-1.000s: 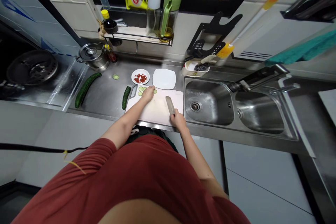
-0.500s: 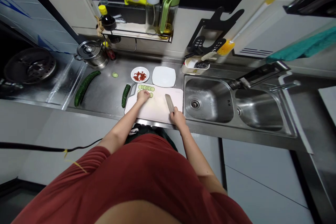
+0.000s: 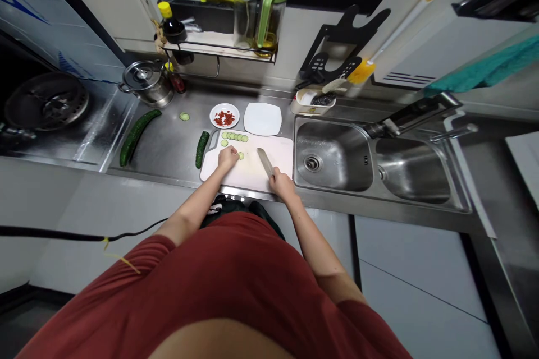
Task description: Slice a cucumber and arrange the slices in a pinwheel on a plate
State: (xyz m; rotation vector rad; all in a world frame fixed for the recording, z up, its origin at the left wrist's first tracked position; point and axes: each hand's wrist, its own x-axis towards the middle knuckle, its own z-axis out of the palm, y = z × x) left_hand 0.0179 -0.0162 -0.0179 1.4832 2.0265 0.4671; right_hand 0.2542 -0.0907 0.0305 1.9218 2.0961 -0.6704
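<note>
A white cutting board [image 3: 252,171] lies on the steel counter. Several cucumber slices [image 3: 234,137] form a row along its top edge, with one slice [image 3: 224,143] below the row. My left hand [image 3: 228,157] is over the left part of the board, fingers pinched together beside a single slice [image 3: 241,155]; whether the fingertips grip it is too small to tell. In my right hand [image 3: 281,184] is the handle of a knife [image 3: 265,162], its blade tilted over the board. A cut cucumber [image 3: 202,150] rests by the board's left edge.
Behind the board are a plate of red pieces [image 3: 224,116] and a square white plate [image 3: 263,119]. A whole cucumber [image 3: 137,137] and a lidded pot [image 3: 147,83] are on the left. To the right is a double sink [image 3: 334,157].
The knife has shifted left over the board with my right hand. My left hand has moved slightly down and left, and the slice below the row now shows clear of it.
</note>
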